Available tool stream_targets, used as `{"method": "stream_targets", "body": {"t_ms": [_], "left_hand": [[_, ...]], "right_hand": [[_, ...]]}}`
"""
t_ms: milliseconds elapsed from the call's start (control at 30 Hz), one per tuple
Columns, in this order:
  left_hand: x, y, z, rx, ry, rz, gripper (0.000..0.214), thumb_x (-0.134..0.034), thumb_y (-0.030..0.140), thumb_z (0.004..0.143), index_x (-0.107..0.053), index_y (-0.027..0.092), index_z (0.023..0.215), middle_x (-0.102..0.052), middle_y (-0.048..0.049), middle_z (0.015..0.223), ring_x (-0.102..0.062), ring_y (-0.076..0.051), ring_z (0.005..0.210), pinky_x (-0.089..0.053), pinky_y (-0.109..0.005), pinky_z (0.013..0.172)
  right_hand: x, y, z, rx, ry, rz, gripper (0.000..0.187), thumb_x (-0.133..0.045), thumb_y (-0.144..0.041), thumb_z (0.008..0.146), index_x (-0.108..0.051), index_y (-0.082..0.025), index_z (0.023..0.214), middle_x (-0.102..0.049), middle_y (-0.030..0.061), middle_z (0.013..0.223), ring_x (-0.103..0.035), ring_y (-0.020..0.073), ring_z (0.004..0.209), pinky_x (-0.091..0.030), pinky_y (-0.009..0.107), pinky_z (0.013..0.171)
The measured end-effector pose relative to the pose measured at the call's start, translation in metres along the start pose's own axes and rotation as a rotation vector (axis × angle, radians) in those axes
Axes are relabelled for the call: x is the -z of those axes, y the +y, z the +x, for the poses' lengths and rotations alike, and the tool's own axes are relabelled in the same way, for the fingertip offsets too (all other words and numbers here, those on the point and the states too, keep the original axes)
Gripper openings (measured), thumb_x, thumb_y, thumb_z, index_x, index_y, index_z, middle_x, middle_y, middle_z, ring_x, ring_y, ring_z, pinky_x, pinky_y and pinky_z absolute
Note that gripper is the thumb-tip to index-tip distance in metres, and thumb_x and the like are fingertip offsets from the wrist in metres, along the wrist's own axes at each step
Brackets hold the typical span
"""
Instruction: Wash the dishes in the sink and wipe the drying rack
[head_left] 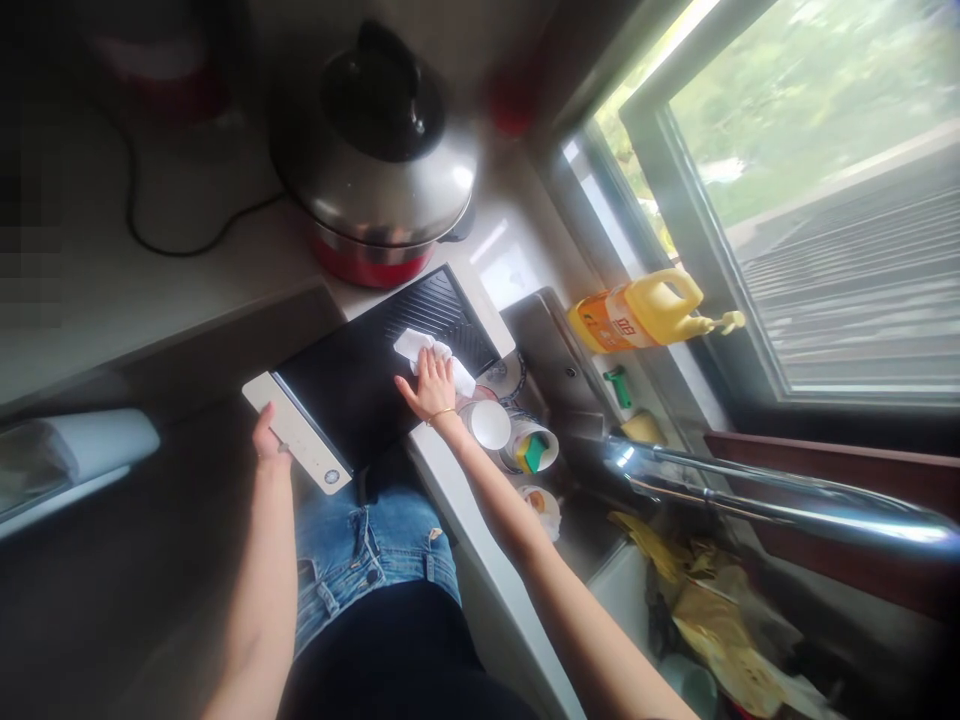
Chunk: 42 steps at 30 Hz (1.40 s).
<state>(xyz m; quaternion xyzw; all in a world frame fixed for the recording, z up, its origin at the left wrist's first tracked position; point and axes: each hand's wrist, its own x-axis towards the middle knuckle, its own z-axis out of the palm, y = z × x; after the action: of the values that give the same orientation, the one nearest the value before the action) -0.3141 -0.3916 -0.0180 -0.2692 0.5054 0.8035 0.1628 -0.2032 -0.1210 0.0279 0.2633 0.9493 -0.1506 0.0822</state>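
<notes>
A long black electric griddle (337, 375) with cream ends lies slanted in front of me, one part of its surface ribbed. Its near left end carries a round dial. My left hand (271, 436) is closed around the edge of that end, thumb on top and the other fingers hidden below. Over the black surface, my right hand (433, 388) presses a crumpled white paper towel (465, 380) down near the ribs. Its fingers lie fairly flat on the towel. Whether the towel is paper or cloth is hard to be sure of.
A lidded pot (390, 205) on a red base stands behind the griddle, with a cord on the counter. To the right, a sink (540, 330) holds bowls (491, 425) and a sponge (534, 453). A chrome faucet (750, 500) and a yellow detergent bottle (637, 312) are by the window.
</notes>
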Motion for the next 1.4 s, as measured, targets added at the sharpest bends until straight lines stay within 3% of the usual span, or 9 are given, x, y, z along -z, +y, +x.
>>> {"method": "stream_targets", "body": {"t_ms": [200, 267, 500, 733, 900, 1100, 1200, 1333, 1400], "left_hand": [[0.0, -0.004, 0.002, 0.029, 0.022, -0.034, 0.038, -0.079, 0.042, 0.059, -0.071, 0.019, 0.088, -0.072, -0.0034, 0.084, -0.066, -0.019, 0.079, -0.053, -0.029, 0.073], [-0.001, -0.004, 0.002, 0.034, 0.02, -0.035, 0.038, -0.079, 0.042, 0.059, -0.071, 0.018, 0.087, -0.072, -0.0031, 0.082, -0.066, -0.019, 0.076, -0.053, -0.028, 0.071], [-0.004, -0.001, 0.001, -0.012, -0.028, -0.004, 0.036, -0.076, 0.043, 0.067, -0.072, 0.018, 0.092, -0.073, -0.0059, 0.09, -0.069, -0.023, 0.087, -0.056, -0.034, 0.081], [-0.004, -0.002, 0.0, 0.033, 0.028, -0.028, 0.033, -0.074, 0.04, 0.068, -0.072, 0.018, 0.093, -0.073, -0.0054, 0.09, -0.069, -0.023, 0.092, -0.056, -0.034, 0.086], [-0.002, -0.002, 0.002, 0.006, -0.005, -0.014, 0.035, -0.074, 0.043, 0.068, -0.072, 0.019, 0.093, -0.073, -0.0058, 0.091, -0.069, -0.023, 0.089, -0.055, -0.034, 0.084], [0.0, -0.005, 0.004, 0.017, 0.0, -0.017, 0.035, -0.074, 0.043, 0.068, -0.071, 0.019, 0.094, -0.072, -0.0043, 0.091, -0.068, -0.021, 0.085, -0.054, -0.033, 0.081], [-0.001, -0.004, 0.001, 0.023, 0.001, -0.018, 0.036, -0.073, 0.043, 0.068, -0.072, 0.018, 0.093, -0.072, -0.0044, 0.089, -0.067, -0.021, 0.085, -0.053, -0.032, 0.081], [-0.003, -0.002, -0.002, 0.013, -0.017, 0.019, 0.038, -0.072, 0.046, 0.069, -0.072, 0.019, 0.095, -0.072, -0.0055, 0.089, -0.067, -0.022, 0.088, -0.052, -0.033, 0.082], [-0.004, -0.003, -0.003, 0.015, -0.022, 0.02, 0.038, -0.072, 0.047, 0.069, -0.072, 0.019, 0.095, -0.072, -0.006, 0.091, -0.067, -0.022, 0.09, -0.052, -0.032, 0.082]], "right_hand": [[-0.017, -0.01, -0.077, 0.025, -0.057, 0.031, 0.081, -0.04, -0.062, 0.097, -0.038, -0.004, 0.153, -0.04, 0.02, 0.156, -0.034, 0.0368, 0.146, -0.013, 0.053, 0.123], [-0.02, -0.012, -0.082, -0.007, -0.054, 0.037, 0.079, -0.042, -0.061, 0.097, -0.038, -0.005, 0.153, -0.039, 0.0194, 0.156, -0.034, 0.0378, 0.146, -0.013, 0.056, 0.123], [0.012, -0.018, 0.034, -0.151, 0.046, 0.109, 0.07, -0.036, -0.051, 0.102, -0.03, -0.008, 0.157, -0.028, 0.0148, 0.162, -0.024, 0.0352, 0.15, -0.011, 0.055, 0.123], [-0.008, -0.059, 0.003, 0.054, 0.027, 0.136, 0.078, -0.038, -0.059, 0.099, -0.033, -0.005, 0.155, -0.035, 0.0178, 0.159, -0.027, 0.035, 0.15, -0.019, 0.049, 0.123], [-0.004, -0.081, 0.047, 0.18, 0.067, 0.14, 0.072, -0.035, -0.055, 0.101, -0.031, -0.01, 0.157, -0.034, 0.0129, 0.16, -0.023, 0.0294, 0.152, -0.015, 0.044, 0.126], [0.007, -0.013, 0.052, -0.212, 0.109, 0.181, 0.072, -0.029, -0.051, 0.103, -0.029, -0.003, 0.156, -0.029, 0.0171, 0.161, -0.021, 0.0317, 0.153, -0.017, 0.046, 0.124], [0.013, -0.014, 0.068, -0.435, 0.159, 0.224, 0.077, -0.026, -0.052, 0.103, -0.028, 0.006, 0.154, -0.027, 0.0243, 0.16, -0.019, 0.0352, 0.152, -0.017, 0.051, 0.123], [0.01, -0.06, 0.095, -0.148, 0.18, 0.252, 0.08, -0.035, -0.058, 0.099, -0.03, -0.001, 0.155, -0.026, 0.0191, 0.162, -0.015, 0.0311, 0.154, -0.013, 0.047, 0.125], [0.008, -0.06, 0.095, -0.052, 0.185, 0.246, 0.076, -0.036, -0.058, 0.099, -0.032, -0.007, 0.156, -0.028, 0.0142, 0.162, -0.016, 0.0283, 0.154, -0.012, 0.044, 0.125]]}}
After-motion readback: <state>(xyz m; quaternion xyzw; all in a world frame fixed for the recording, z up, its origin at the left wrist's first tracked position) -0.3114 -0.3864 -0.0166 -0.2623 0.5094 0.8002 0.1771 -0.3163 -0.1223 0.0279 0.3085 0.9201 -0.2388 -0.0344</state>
